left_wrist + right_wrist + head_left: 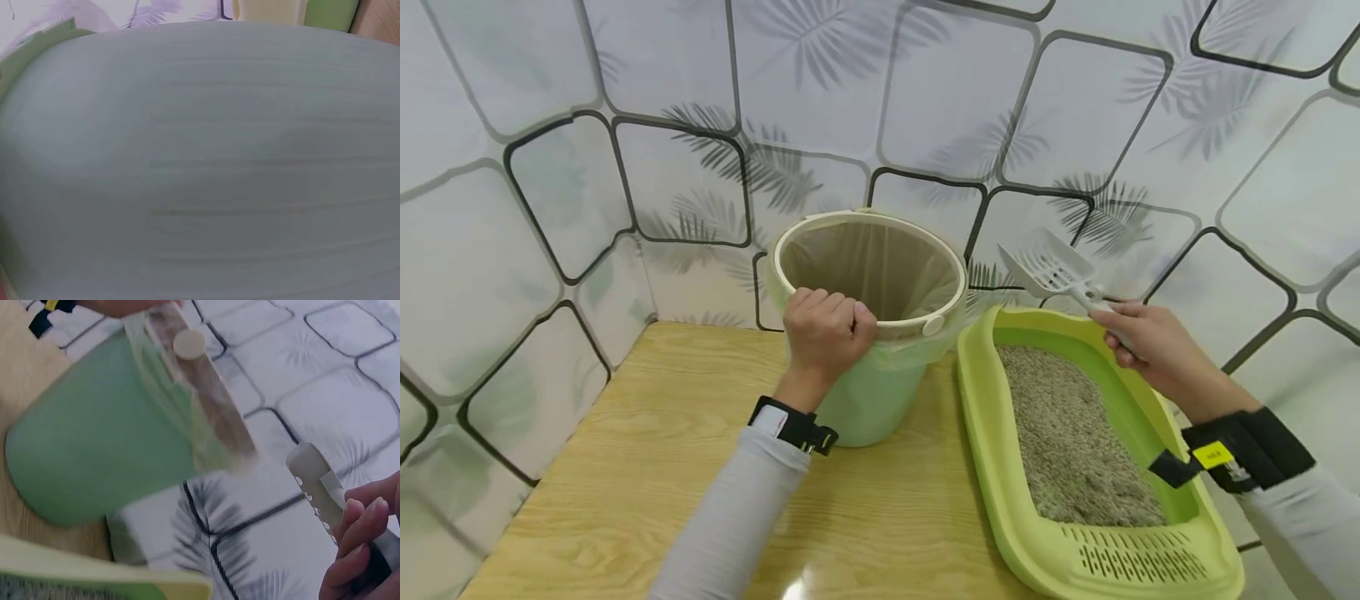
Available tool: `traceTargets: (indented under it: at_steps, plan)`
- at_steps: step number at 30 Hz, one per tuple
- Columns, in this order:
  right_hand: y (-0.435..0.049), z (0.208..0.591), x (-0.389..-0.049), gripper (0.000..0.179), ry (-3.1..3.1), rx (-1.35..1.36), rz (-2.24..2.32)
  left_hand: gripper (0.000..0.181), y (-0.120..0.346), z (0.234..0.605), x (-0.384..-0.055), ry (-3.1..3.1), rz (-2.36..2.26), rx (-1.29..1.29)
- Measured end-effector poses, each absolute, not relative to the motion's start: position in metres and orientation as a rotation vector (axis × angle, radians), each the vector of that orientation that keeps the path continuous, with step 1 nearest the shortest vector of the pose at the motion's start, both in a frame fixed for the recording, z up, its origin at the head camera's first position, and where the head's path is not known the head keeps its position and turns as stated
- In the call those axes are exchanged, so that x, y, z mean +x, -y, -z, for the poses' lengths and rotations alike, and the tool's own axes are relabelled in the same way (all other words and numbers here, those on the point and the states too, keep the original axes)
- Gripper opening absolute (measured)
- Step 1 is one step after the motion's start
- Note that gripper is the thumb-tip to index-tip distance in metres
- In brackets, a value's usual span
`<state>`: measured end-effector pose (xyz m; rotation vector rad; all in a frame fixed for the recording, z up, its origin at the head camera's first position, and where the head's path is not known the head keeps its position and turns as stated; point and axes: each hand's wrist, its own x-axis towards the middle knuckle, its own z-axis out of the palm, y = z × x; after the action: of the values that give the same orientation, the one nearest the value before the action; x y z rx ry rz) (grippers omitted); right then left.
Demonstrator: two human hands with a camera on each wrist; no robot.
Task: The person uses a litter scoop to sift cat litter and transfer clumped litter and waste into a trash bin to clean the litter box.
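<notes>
My left hand (829, 329) grips the near rim of a pale green trash bin (872, 408), fingers folded over the edge. A thin liner bag (857, 258) lines the bin and hangs a little over its outside. The bin's ribbed wall (219, 156) fills the left wrist view. At the right, my right hand (1157, 346) holds a light grey slotted litter scoop (1054, 268) by its handle, with its head raised toward the bin. Below the scoop lies a yellow-green litter box (991, 467) with greyish litter (1067, 442) inside.
Bin and litter box stand side by side on a wood-grain tabletop (647, 433). Patterned wall covering (805, 125) rises close behind both and along the left. A slotted ledge (1138, 558) forms the near end of the litter box.
</notes>
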<state>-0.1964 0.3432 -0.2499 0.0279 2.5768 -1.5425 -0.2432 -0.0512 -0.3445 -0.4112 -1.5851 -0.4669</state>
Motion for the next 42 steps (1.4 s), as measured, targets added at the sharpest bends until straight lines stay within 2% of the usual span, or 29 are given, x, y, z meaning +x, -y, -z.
traceTargets:
  at_steps: [4, 6, 11, 14, 23, 29, 31, 35, 42]
  plan:
    - [-0.385, 0.293, -0.170, 0.041, -2.900, 0.052, 0.962, 0.038, 0.051, 0.347, -0.245, 1.565, 0.456, -0.411]
    - [-0.399, 0.311, -0.155, 0.044, -2.897, 0.070, 0.727, 0.038, 0.051, 0.348, -0.246, 1.554, 0.450, -0.415]
    - [-0.424, 0.327, -0.126, 0.036, -2.597, 0.064, 0.674, 0.038, 0.049, 0.347, -0.247, 1.559, 0.467, -0.425]
    - [-0.428, 0.327, -0.122, 0.039, -2.418, -0.001, 0.717, 0.038, 0.051, 0.347, -0.247, 1.560, 0.476, -0.412]
    - [-0.390, 0.352, -0.139, 0.033, -2.212, 0.059, 0.596, 0.039, 0.053, 0.345, -0.248, 1.550, 0.468, -0.420]
    - [-0.362, 0.380, -0.148, 0.032, -2.254, 0.143, 0.795, 0.039, 0.051, 0.345, -0.248, 1.566, 0.456, -0.419]
    - [-0.358, 0.391, -0.157, 0.032, -2.267, 0.126, 0.883, 0.039, 0.051, 0.345, -0.249, 1.560, 0.453, -0.417]
    - [-0.357, 0.415, -0.182, 0.047, -2.327, 0.069, 0.954, 0.038, 0.050, 0.349, -0.247, 1.545, 0.435, -0.428]
    - [-0.367, 0.433, -0.230, 0.048, -2.551, 0.083, 0.831, 0.038, 0.053, 0.348, -0.244, 1.556, 0.406, -0.434]
